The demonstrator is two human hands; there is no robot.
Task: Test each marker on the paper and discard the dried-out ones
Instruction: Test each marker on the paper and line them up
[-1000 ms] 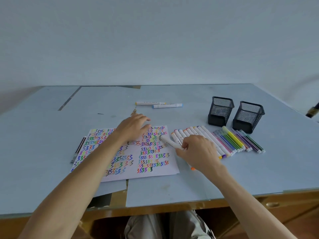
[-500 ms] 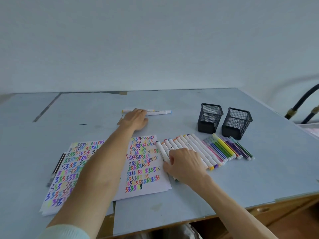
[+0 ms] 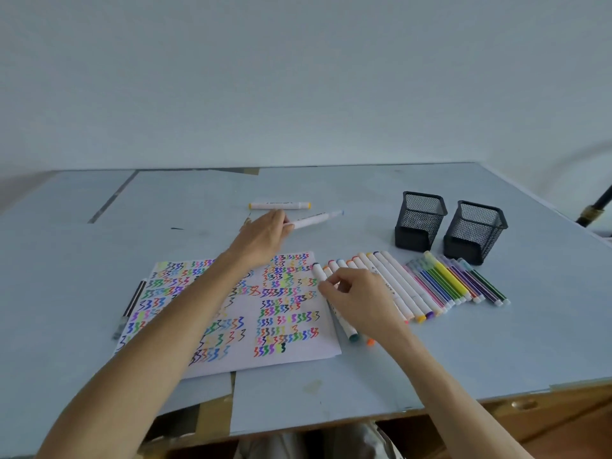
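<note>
Nearest, the right hand (image 3: 356, 298) pinches a white-barrelled marker (image 3: 318, 271) at the near-right edge of the paper (image 3: 291, 351) — light, rigid, smooth plastic, probably best gripped mid-barrel. Beyond the paper, the left hand (image 3: 265, 235) holds a blue-capped marker (image 3: 318, 219) by one end — a yellow-capped marker (image 3: 280, 205) lies farther off.

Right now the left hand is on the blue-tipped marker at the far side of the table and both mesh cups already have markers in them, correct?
Not quite. The left hand does grip the blue-tipped marker, but the head view shows both mesh cups empty.
</note>
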